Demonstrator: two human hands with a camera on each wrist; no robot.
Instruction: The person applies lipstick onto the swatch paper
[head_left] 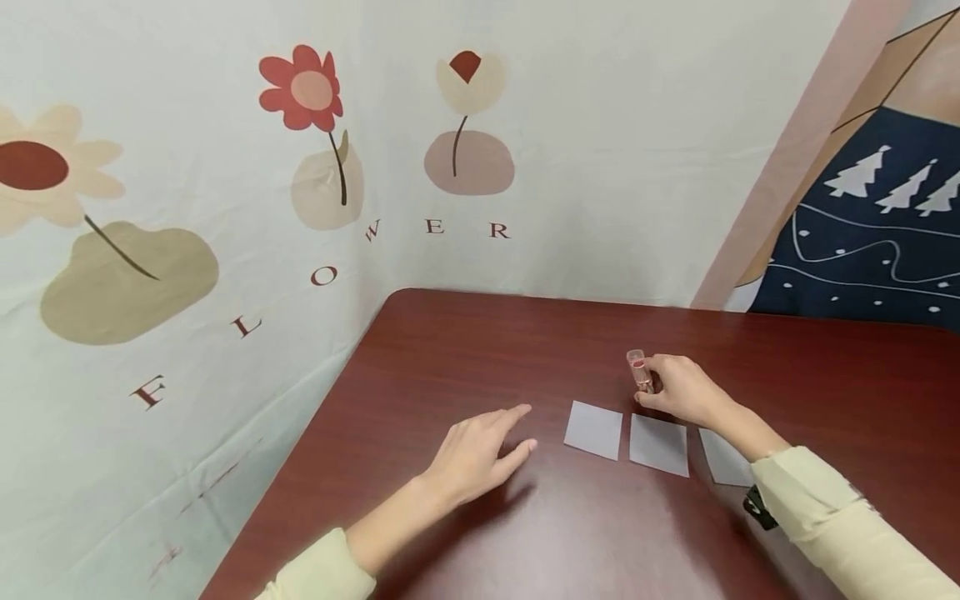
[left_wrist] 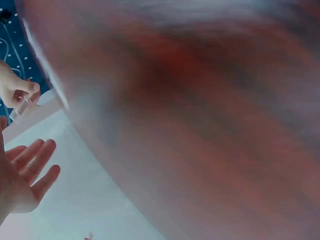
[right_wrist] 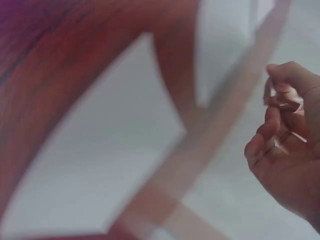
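Note:
Between thumb and fingers, my right hand pinches a small clear tube-shaped object with a reddish band inside. It is held just beyond a row of three white paper squares; its exact kind is too small to tell. The left square and the middle square show fully, while my right forearm partly covers the right square. My left hand hovers over the table to the left of the row, fingers extended and holding nothing. In the left wrist view its fingers are spread.
The dark red wooden table has a rounded far-left corner. A white cloth printed with flowers and letters hangs along the left and back sides. At the back right is a dark blue panel with white trees. A dark band shows at my right wrist.

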